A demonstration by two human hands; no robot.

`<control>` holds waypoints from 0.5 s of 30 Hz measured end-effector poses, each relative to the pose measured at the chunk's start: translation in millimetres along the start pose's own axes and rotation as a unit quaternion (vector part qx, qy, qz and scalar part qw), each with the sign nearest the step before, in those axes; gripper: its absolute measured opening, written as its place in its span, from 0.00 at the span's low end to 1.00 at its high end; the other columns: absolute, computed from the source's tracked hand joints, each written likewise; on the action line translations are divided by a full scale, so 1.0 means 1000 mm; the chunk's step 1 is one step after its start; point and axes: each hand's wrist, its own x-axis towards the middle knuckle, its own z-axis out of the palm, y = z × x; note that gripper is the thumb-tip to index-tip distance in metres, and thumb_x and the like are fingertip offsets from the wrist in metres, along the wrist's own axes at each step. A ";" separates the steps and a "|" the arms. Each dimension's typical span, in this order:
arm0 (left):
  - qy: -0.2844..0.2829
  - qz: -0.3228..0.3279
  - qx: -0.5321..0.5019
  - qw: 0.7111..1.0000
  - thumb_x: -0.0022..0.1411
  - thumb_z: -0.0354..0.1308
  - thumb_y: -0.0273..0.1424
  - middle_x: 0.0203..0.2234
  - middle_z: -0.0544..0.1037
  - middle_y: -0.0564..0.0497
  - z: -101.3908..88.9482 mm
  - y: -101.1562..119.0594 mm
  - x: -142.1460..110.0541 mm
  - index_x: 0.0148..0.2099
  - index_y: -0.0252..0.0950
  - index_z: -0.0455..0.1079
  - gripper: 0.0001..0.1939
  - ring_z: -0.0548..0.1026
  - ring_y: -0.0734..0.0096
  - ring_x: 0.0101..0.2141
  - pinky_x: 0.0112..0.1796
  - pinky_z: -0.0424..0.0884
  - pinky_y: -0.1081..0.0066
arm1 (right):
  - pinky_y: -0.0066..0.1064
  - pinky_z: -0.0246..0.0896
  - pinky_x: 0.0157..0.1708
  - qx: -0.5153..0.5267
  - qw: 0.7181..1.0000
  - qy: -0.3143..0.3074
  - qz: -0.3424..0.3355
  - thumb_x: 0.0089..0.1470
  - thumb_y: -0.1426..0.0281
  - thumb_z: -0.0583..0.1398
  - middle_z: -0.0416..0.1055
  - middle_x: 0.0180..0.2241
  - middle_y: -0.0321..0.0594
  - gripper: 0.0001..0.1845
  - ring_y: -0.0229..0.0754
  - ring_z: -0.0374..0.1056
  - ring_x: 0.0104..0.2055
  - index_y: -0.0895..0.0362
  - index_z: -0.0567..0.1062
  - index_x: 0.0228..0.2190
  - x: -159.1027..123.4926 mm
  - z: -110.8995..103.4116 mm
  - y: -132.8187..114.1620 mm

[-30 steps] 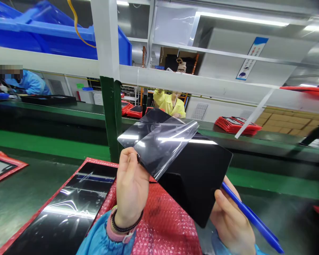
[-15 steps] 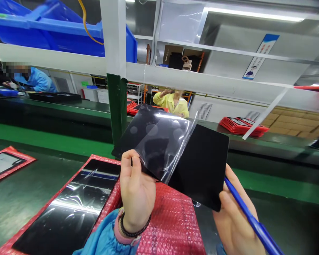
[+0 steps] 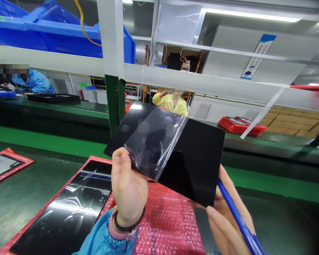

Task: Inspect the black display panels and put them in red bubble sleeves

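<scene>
My left hand (image 3: 129, 189) pinches a corner of a clear protective film (image 3: 149, 141) at the lower edge of a black glossy screen panel (image 3: 199, 159). The film is folded back over the panel's left half, its crease running slantwise across the middle; the right half is bare. My right hand (image 3: 228, 216) grips the panel's lower right corner, with a blue pen (image 3: 239, 219) lodged in the same hand. Below the panel lies a red bubble-wrap bag (image 3: 170, 219). Left of my left hand, another film-covered black panel (image 3: 66, 202) rests on red bubble wrap.
A panel in a red sleeve (image 3: 5, 164) lies at the far left of the green bench. Red-wrapped stacks (image 3: 241, 125) stand on the opposite bench. A white post (image 3: 111, 39) and blue bins (image 3: 48, 35) are ahead. One person in blue and another in yellow are beyond.
My left hand has drawn the film farther left, and its crease has shifted left, baring more of the panel. The panel and my right hand have moved slightly left.
</scene>
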 end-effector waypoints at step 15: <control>0.019 0.060 0.020 0.998 0.62 0.57 0.26 0.28 0.71 0.58 -0.001 0.000 0.016 0.35 0.37 0.70 0.02 0.70 0.80 0.28 0.31 0.67 0.81 | 0.37 0.68 0.35 0.003 1.000 -0.025 0.008 0.47 0.63 0.68 0.75 0.29 0.37 0.18 0.45 0.72 0.32 0.46 0.76 0.43 0.000 -0.004 0.000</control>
